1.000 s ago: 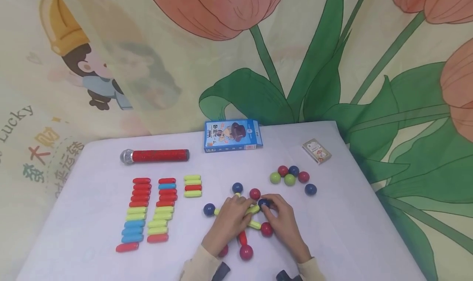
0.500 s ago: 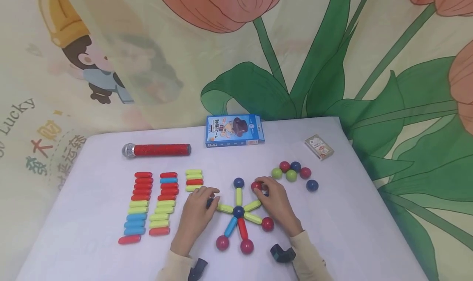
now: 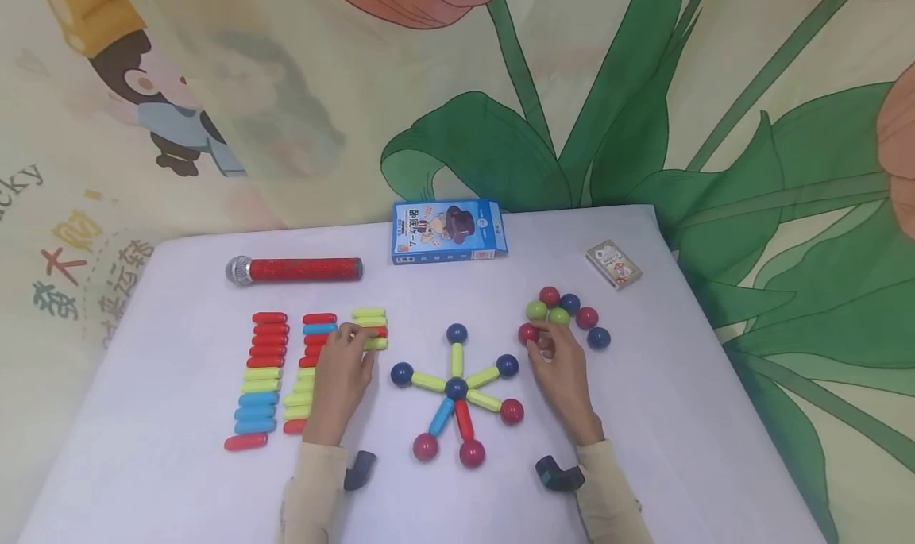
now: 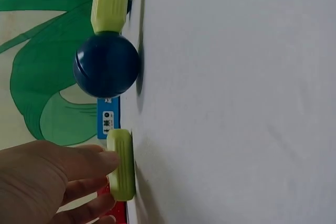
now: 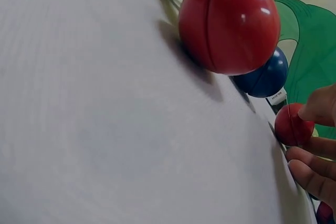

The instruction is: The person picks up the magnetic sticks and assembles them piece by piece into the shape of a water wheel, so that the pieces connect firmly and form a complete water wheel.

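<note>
A star of sticks and balls lies flat on the white table, with a dark blue ball at its centre. My left hand is to its left, at a small stack of sticks. There it pinches a yellow-green stick; a blue ball of the star shows just beyond. My right hand is right of the star and pinches a red ball at the edge of a cluster of loose balls.
Two long rows of red, yellow-green and blue sticks lie left of my left hand. A red glitter microphone, a blue box and a small card pack sit along the far side. The table's right edge is close to the balls.
Both hands left the star. The left hand moved left to the small stack of sticks. The right hand carried a red ball up and right to the loose balls.
</note>
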A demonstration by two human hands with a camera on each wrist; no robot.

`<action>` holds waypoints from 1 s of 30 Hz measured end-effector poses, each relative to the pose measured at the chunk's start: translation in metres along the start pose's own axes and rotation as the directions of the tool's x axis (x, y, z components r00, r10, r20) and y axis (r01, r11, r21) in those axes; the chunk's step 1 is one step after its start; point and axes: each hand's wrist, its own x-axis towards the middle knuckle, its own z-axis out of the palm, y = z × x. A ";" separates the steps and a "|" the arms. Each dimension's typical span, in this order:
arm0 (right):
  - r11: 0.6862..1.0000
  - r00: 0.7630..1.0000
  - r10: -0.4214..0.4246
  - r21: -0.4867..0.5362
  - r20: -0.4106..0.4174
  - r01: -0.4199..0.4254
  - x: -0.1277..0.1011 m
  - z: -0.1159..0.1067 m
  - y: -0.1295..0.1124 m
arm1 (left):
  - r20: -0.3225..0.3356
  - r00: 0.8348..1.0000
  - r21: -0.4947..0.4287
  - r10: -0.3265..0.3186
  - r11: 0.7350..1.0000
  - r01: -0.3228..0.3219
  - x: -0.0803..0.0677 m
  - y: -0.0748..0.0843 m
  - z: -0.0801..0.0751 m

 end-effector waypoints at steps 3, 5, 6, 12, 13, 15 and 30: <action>1.000 1.000 -0.005 0.001 -0.008 0.005 0.004 -0.001 -0.002 | -0.009 1.000 0.001 0.001 1.000 -0.001 0.005 0.000 -0.003; 1.000 1.000 0.001 -0.004 -0.008 -0.001 0.005 -0.001 -0.003 | -0.008 1.000 0.000 -0.004 1.000 0.004 0.007 -0.001 -0.004; 1.000 1.000 0.002 -0.010 -0.008 -0.002 0.005 -0.002 -0.003 | -0.008 1.000 -0.001 -0.005 1.000 0.005 0.007 -0.001 -0.004; 1.000 1.000 -0.019 -0.009 -0.019 0.019 0.005 -0.002 0.000 | 0.016 1.000 -0.020 -0.018 1.000 0.018 0.005 -0.002 -0.005; 1.000 0.999 -0.026 -0.006 -0.026 0.026 0.004 -0.002 0.001 | 0.024 0.999 -0.041 -0.027 0.999 0.028 0.003 -0.001 -0.006; 0.999 0.997 -0.046 0.006 -0.057 0.046 0.002 -0.002 0.002 | 0.035 0.998 -0.111 -0.045 0.993 0.048 0.000 0.002 -0.007; 0.961 0.963 -0.270 0.059 0.002 0.270 0.000 0.018 -0.054 | 0.149 0.988 -0.343 -0.030 0.936 0.080 -0.007 0.045 0.002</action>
